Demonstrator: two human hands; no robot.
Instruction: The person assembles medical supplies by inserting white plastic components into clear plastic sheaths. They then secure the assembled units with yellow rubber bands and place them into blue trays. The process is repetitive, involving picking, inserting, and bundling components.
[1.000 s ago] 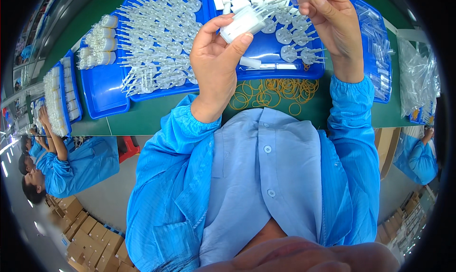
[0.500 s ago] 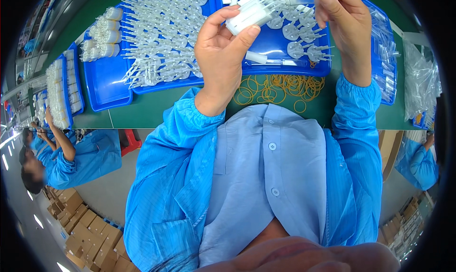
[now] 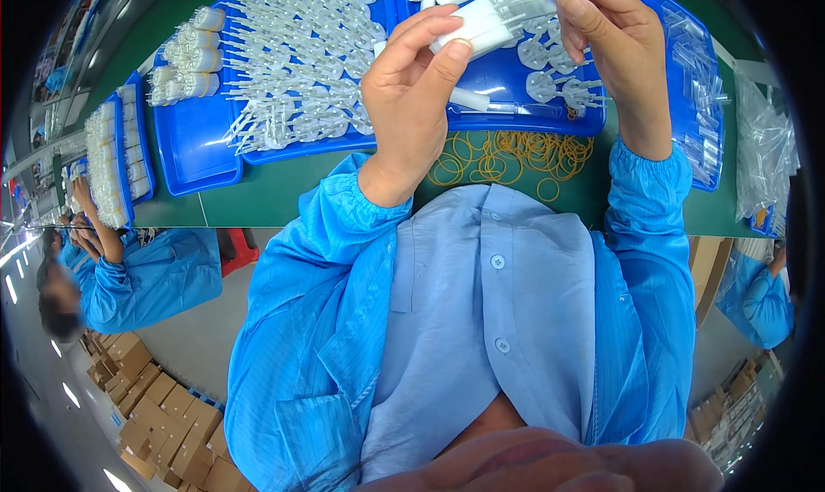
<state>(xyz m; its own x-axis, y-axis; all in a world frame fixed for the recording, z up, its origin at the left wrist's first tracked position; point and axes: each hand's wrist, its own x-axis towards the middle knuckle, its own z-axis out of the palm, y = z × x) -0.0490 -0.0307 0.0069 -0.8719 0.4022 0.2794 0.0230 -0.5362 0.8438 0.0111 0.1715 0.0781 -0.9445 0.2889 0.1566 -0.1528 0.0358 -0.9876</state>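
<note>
Head view, seated at green desk [image 3: 258, 201]. Left hand [image 3: 411, 105] raised above the desk, its grip closed on a small bundle of white plastic pieces [image 3: 474, 25]: thumb on the near face, fingers curled over the far side, which keeps the pieces squared together as one block. Right hand [image 3: 617, 49] meets the same bundle from the other end, fingertips pinching thin clear parts that stick out of it; whether it clamps them firmly or only steadies them, cannot tell. Bundle sits in the air between both hands, over the blue tray [image 3: 507, 86], not resting on it. Loose yellow rubber bands [image 3: 507, 158] lie on the desk just below the wrists, probably kept there for easy reach. A second blue tray [image 3: 202, 140] to the left carries a dense heap of clear plastic parts [image 3: 301, 58] and a few white rolls [image 3: 185, 62]. Another person in a blue coat [image 3: 137, 273] works at far left.
</note>
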